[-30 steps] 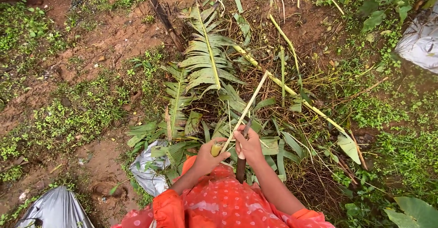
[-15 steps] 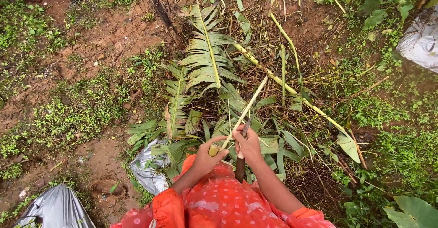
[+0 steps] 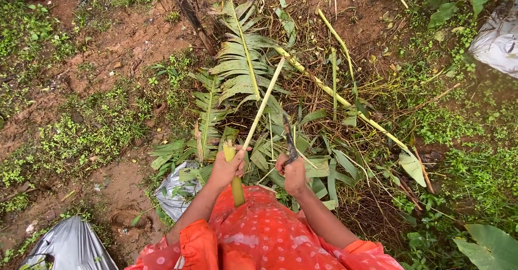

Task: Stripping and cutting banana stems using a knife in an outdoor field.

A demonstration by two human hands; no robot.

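My left hand [image 3: 226,167] grips the thick yellow-green base of a long banana leaf stalk [image 3: 263,103], which runs up and away over a pile of cut leaves. My right hand [image 3: 294,173] holds a dark knife [image 3: 289,137] by its handle, blade pointing away, just right of the stalk and apart from it. Below both hands lies my orange dotted clothing [image 3: 259,232]. Torn green banana leaves [image 3: 237,59] and bare yellowish stalks [image 3: 334,94] are heaped on the ground in front.
Red-brown muddy soil [image 3: 118,38] with low weeds lies to the left. Grey plastic sheets sit at the lower left [image 3: 67,245], beside my left arm [image 3: 175,186] and at the upper right [image 3: 499,40]. Green plants [image 3: 491,248] fill the right side.
My right hand has lifted the knife so its blade now points up beside the stalk. The left hand keeps its hold on the stalk base.
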